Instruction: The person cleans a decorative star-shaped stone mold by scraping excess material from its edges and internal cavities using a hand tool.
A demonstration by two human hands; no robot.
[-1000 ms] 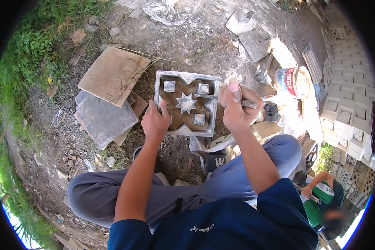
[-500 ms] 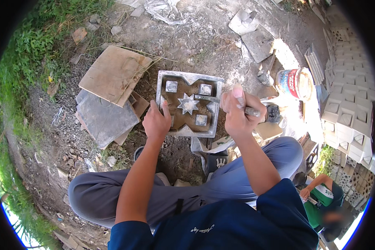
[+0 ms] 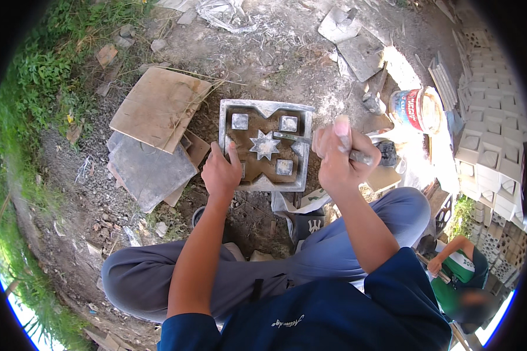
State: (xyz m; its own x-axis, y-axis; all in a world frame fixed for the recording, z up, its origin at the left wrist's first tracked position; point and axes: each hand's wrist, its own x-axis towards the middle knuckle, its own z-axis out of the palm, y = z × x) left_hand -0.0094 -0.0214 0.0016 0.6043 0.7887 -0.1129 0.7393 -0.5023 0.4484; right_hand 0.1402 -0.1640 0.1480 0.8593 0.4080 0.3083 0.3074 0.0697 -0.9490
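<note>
A square grey block mould [image 3: 266,106] lies on the ground in front of me, packed with brown, damp-looking material around a star-shaped core [image 3: 265,144] and square cores. My left hand [image 3: 221,175] grips the mould's left wall, its thumb on the inner side and a finger outside. In my right hand [image 3: 344,161], above the mould's right edge, is a small trowel. Its narrow blade [image 3: 290,137] points left over the fill, between the star and the upper right square core. My fist is closed around the handle [image 3: 360,157].
Flat boards [image 3: 158,108] are stacked left of the mould. A paint bucket [image 3: 416,111] stands at the right, near a dark lump [image 3: 386,153]. Pale blocks [image 3: 486,146] are piled far right. Another person [image 3: 462,263] works at lower right.
My right hand has shifted slightly right with the trowel, its blade still over the mould. The left hand stays on the mould's wall. The view has moved a little.
</note>
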